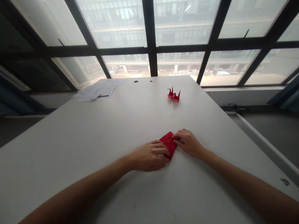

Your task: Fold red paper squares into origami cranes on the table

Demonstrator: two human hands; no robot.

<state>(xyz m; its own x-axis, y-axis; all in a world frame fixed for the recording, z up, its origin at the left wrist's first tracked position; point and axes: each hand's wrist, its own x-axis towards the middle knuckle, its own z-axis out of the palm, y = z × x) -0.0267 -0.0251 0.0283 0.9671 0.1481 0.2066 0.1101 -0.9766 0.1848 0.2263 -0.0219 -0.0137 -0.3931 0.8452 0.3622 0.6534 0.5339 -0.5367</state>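
Note:
A folded piece of red paper [168, 142] lies flat on the white table [116, 130], near its middle. My left hand [149, 156] rests on the paper's near left part, fingers curled and pressing it down. My right hand [188, 142] touches the paper's right edge, thumb and fingers pinched together on it. Farther back on the table stand two small finished red paper cranes [174, 94], side by side and apart from both hands.
A loose stack of white sheets [98, 90] lies at the table's far left corner. Two small dark holes [135, 81] sit near the far edge. Large windows with dark frames [150, 46] rise behind the table. The table's right edge drops to a grey floor.

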